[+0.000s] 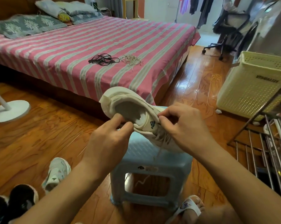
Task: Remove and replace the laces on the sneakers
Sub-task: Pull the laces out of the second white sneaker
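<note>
Head view, the only one. A white sneaker (130, 110) is held up over a pale blue stool (150, 172), tipped so its opening faces the camera, heel up and away, toe down and toward the person. Its long axis runs from upper left to lower right between the two hands.

The left hand (107, 139) holds the sneaker by the near side of the collar, thumb and fingers (120, 122) curled over the rim; this hand only steadies. The right hand (183, 125) is at the top of the lacing, just to the right of the tongue label, its fingertips (162, 118) pinched together on what looks like the lace (159, 151) at the uppermost eyelets. The exact strand between them is too small to make out. A loose end of lace hangs below the right fingers, down past the front of the stool.

The lacing lies directly under and below the right fingers, so that hand is the nearer one for working the lace; in my judgement the lace will be drawn up and away from the tongue.

Far beyond both hands, on the striped bed (55, 50), lie a black bundle of laces (103, 59) and a pale bundle (131, 59), side by side. Another sneaker (57, 173) sits on the floor below and left of the left hand.
</note>
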